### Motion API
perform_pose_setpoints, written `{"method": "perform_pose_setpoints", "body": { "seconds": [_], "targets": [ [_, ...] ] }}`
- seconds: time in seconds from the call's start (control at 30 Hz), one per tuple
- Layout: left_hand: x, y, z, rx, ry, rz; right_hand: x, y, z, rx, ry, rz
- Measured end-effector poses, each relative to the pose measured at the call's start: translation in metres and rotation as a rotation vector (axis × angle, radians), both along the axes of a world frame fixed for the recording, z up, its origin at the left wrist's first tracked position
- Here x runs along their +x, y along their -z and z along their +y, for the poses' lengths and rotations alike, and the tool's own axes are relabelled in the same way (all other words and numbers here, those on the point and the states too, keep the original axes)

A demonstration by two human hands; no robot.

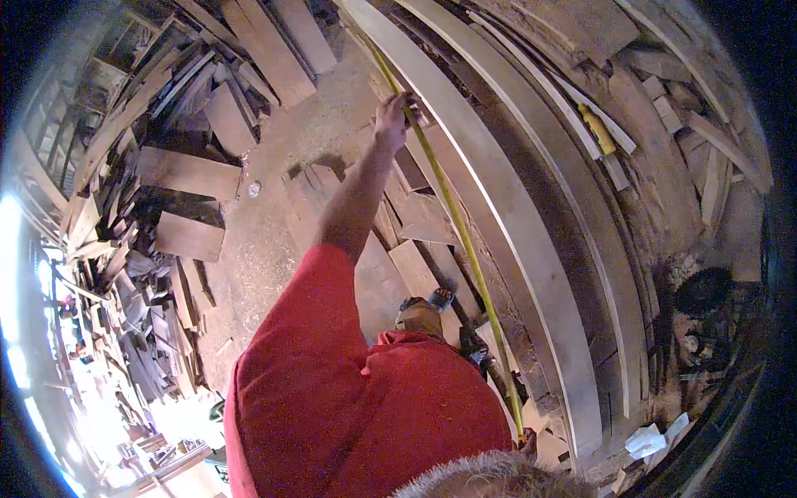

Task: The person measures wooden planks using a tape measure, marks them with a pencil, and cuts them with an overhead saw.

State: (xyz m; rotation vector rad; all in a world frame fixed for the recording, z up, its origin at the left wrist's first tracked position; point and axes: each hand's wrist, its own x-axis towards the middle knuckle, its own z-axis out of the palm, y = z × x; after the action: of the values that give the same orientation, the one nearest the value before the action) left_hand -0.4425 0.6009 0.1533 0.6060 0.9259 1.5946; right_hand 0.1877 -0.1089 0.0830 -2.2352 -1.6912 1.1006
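A yellow tape measure (455, 217) is stretched along the near side of a long pale wooden board (498, 183). My left hand (392, 120), at the end of an outstretched arm in a red sleeve, pinches the tape close to the board's edge. Down at the lower right, my right hand (529, 441) grips the tape's near end. Only a few of its fingers show past the red shirt, and the rest is hidden. Beyond the first board lies a second long board (552, 141), roughly parallel to it.
Short planks (423, 270) lie under the tape, close to my feet (442, 297). Offcuts (137, 266) are heaped along the left, with wide planks (189, 173) beside them. A yellow tool or bottle (596, 129) rests among strips at the upper right. White paper or plastic (645, 441) lies lower right.
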Motion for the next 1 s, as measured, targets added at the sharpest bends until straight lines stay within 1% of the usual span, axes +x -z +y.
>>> {"method": "perform_pose_setpoints", "body": {
  "seconds": [0.07,0.13,0.23,0.27,0.37,0.43,0.57,0.67,0.7,0.73,0.77,0.8,0.87,1.0],
  "targets": [
    [-0.007,-0.004,0.015,-0.015,-0.037,0.033,-0.003,-0.005,0.002,0.037,-0.012,-0.017],
    [-0.007,-0.012,0.022,0.011,-0.080,0.053,-0.026,-0.031,0.040,0.001,0.075,0.065],
    [-0.005,-0.017,0.030,-0.018,-0.104,0.070,-0.049,-0.047,0.070,-0.072,0.155,0.039],
    [-0.006,-0.015,0.034,-0.017,-0.102,0.071,-0.058,-0.053,0.078,0.008,0.161,0.070],
    [-0.007,-0.010,0.042,-0.002,-0.106,0.058,-0.071,-0.071,0.098,-0.011,0.121,-0.007],
    [-0.011,-0.012,0.043,-0.008,-0.034,0.035,-0.071,-0.067,0.097,-0.008,0.129,0.015],
    [-0.010,-0.009,0.052,-0.012,-0.040,0.028,-0.066,-0.050,0.090,0.032,0.178,0.082],
    [-0.008,0.002,0.056,0.018,-0.062,0.031,-0.092,-0.085,0.118,-0.003,0.229,0.109],
    [-0.006,0.002,0.054,-0.036,-0.063,0.023,-0.093,-0.083,0.117,-0.005,0.230,0.109],
    [-0.004,0.002,0.052,-0.090,-0.062,0.016,-0.095,-0.080,0.116,0.070,0.174,0.082],
    [-0.003,0.003,0.049,-0.090,-0.062,0.015,-0.095,-0.077,0.117,0.146,0.117,0.054],
    [-0.003,0.005,0.046,-0.086,-0.042,0.053,-0.095,-0.075,0.117,0.147,0.117,0.054],
    [-0.003,0.008,0.045,-0.082,-0.022,0.090,-0.095,-0.073,0.119,0.032,0.162,0.088],
    [-0.004,0.019,0.048,-0.064,-0.011,0.012,-0.104,-0.087,0.132,-0.031,0.134,0.051]
  ]
}}
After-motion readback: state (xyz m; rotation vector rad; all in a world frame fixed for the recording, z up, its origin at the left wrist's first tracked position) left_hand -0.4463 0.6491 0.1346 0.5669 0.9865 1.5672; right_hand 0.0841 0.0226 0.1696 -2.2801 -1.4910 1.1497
